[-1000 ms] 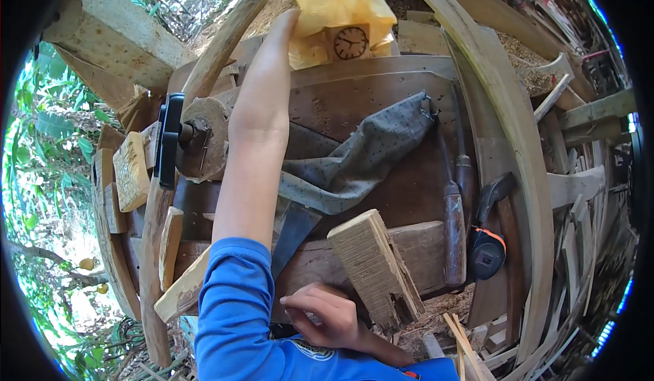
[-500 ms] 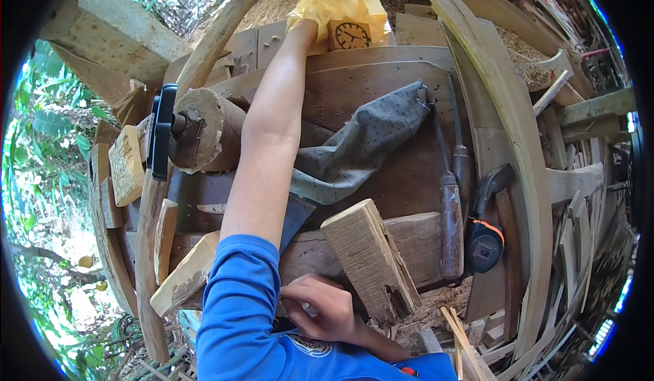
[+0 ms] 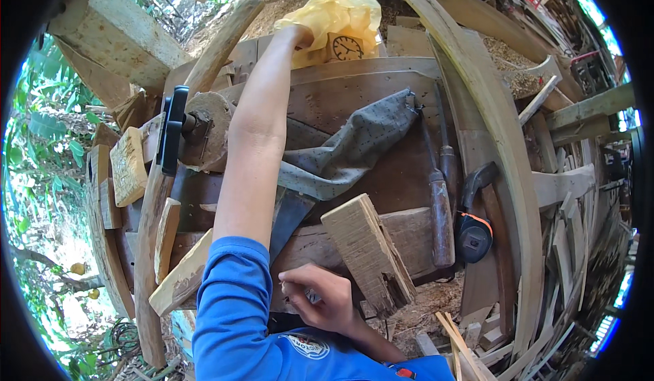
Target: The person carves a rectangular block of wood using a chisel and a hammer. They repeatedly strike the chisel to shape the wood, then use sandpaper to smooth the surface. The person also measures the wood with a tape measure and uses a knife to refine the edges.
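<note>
A wooden workbench (image 3: pixel 381 225) fills the middle of the frame, with leaves at the far left and scrap wood along the right. At top centre sits a yellow bag (image 3: pixel 334 11), a clock face (image 3: pixel 348 48) showing at its lower front. The left hand (image 3: pixel 300 37) reaches the bag's left side; its fingers are hidden, so I cannot tell its grip. At lower centre, the right hand (image 3: pixel 319 295) is loosely curled near a wood block (image 3: pixel 364 248); whether it holds anything is unclear. A grey cloth (image 3: pixel 354 146) lies mid-frame, left of a tape measure (image 3: pixel 475 238).

Two hands (image 3: pixel 324 295), one bag (image 3: pixel 338 9)
</note>
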The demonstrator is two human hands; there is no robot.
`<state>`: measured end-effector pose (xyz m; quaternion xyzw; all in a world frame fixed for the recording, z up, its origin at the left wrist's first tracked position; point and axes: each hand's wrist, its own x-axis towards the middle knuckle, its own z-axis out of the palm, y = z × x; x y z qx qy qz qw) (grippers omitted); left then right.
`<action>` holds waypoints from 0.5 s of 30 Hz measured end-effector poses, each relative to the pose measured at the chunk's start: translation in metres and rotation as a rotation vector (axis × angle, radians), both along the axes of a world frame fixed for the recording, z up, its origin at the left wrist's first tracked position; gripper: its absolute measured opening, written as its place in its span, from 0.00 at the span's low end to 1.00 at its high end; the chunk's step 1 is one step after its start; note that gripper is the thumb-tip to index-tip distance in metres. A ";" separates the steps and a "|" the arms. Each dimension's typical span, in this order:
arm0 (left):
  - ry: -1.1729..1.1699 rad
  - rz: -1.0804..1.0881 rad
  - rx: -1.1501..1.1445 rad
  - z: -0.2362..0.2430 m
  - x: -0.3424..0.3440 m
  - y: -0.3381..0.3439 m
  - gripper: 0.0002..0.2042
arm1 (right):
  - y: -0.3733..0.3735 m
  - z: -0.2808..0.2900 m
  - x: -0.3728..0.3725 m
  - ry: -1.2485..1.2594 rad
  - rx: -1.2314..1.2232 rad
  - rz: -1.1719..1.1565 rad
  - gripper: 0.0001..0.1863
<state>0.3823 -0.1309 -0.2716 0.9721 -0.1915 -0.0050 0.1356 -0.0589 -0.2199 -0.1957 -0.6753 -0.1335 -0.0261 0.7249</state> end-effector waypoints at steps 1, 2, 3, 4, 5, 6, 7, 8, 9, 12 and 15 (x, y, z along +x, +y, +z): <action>0.001 0.011 0.008 -0.001 -0.002 0.003 0.15 | 0.000 0.001 0.000 0.006 -0.021 -0.011 0.11; 0.004 0.019 0.012 -0.001 -0.003 0.005 0.15 | 0.001 0.001 -0.001 0.011 -0.042 -0.021 0.10; 0.008 0.023 0.018 -0.003 -0.002 0.003 0.15 | 0.001 -0.001 -0.001 0.032 -0.037 -0.022 0.10; 0.009 0.028 0.025 -0.003 -0.001 0.002 0.15 | 0.001 -0.001 -0.001 0.026 -0.043 -0.031 0.10; 0.009 0.034 0.032 -0.001 -0.002 0.003 0.15 | 0.002 -0.001 -0.001 0.017 -0.048 -0.036 0.10; 0.014 0.045 0.036 0.000 -0.003 0.003 0.15 | 0.003 0.000 -0.002 0.008 -0.053 -0.039 0.10; 0.016 0.053 0.049 -0.003 -0.005 0.003 0.15 | 0.003 -0.002 -0.002 0.003 -0.046 -0.038 0.10; 0.024 0.048 0.048 -0.002 -0.006 -0.005 0.15 | 0.003 -0.001 -0.002 -0.004 -0.049 -0.053 0.10; 0.031 0.059 0.056 -0.003 -0.008 -0.005 0.15 | 0.002 -0.001 -0.001 -0.007 -0.043 -0.054 0.10; 0.054 0.064 0.052 -0.002 -0.015 -0.009 0.14 | 0.003 -0.001 0.000 -0.002 -0.070 -0.085 0.09; 0.053 0.097 0.069 -0.002 -0.021 0.004 0.14 | 0.005 -0.002 -0.002 0.002 -0.056 -0.058 0.09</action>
